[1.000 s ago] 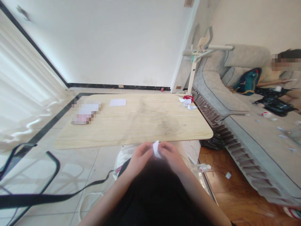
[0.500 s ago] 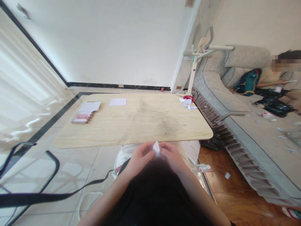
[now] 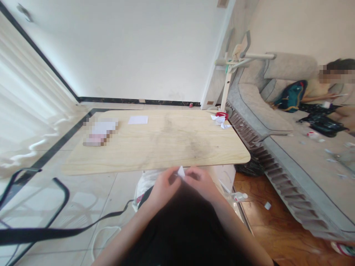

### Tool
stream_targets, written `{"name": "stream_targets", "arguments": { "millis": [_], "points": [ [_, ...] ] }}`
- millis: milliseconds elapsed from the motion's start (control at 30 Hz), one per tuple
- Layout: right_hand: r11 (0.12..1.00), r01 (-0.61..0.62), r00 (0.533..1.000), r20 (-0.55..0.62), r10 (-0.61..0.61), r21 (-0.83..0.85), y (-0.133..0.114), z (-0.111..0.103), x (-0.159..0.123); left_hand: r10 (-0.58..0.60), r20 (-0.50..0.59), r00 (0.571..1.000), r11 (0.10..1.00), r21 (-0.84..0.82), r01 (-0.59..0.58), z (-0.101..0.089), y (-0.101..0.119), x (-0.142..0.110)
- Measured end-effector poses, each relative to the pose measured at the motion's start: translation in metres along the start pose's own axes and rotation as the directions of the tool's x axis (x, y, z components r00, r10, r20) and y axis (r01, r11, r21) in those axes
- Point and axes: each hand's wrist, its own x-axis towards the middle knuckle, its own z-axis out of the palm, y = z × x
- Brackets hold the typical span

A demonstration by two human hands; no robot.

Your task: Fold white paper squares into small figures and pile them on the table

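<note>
Between my two hands is a small piece of folded white paper (image 3: 181,171), its pointed tip sticking up. My left hand (image 3: 166,183) pinches it from the left side with thumb and fingers. From the right, my right hand (image 3: 200,181) closes on it too, fingertips bent inward. Both hands are just in front of the near edge of the wooden table (image 3: 155,147), close to my body. The lower part of the paper is hidden behind my fingers.
White folded paper shapes (image 3: 220,120) lie by a red item (image 3: 222,115) at the table's far right. A white sheet (image 3: 138,120) and a blurred stack (image 3: 100,132) lie left. A person sits on the grey sofa (image 3: 277,111); a bottle (image 3: 240,197) is right of my arm.
The folded paper has tilted and shifted slightly left, with less of it showing between my fingers. My right fingers have moved in closer over it.
</note>
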Motion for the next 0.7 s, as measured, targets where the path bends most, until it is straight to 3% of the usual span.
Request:
{"name": "stream_targets", "arguments": {
  "millis": [100, 167, 300, 433, 567, 700],
  "points": [
    [0.999, -0.007, 1.000, -0.013, 0.008, 0.043, 0.002, 0.003, 0.000, -0.039, 0.001, 0.999, 0.998, -0.047, 0.039, -0.001, 0.001, 0.000],
    [0.983, -0.083, 0.996, -0.022, 0.088, 0.164, 0.004, 0.005, 0.000, -0.091, 0.038, 0.995, 0.984, -0.148, 0.095, -0.004, 0.005, 0.001],
    [0.856, -0.240, 0.966, 0.024, 0.258, 0.458, 0.009, 0.008, 0.000, -0.158, 0.192, 0.969, 0.915, -0.341, 0.217, -0.009, 0.010, 0.003],
    [0.770, -0.267, 0.960, 0.089, 0.266, 0.580, 0.007, 0.011, -0.001, -0.122, 0.261, 0.958, 0.799, -0.547, 0.250, -0.007, 0.001, 0.003],
    [0.678, -0.314, 0.948, 0.181, 0.261, 0.665, 0.003, 0.012, -0.002, -0.135, 0.363, 0.922, 0.660, -0.661, 0.357, -0.002, -0.007, 0.002],
    [0.622, -0.341, 0.938, 0.217, 0.269, 0.705, 0.004, 0.013, -0.003, -0.130, 0.372, 0.919, 0.618, -0.695, 0.368, -0.002, -0.005, 0.002]
  ]
}}
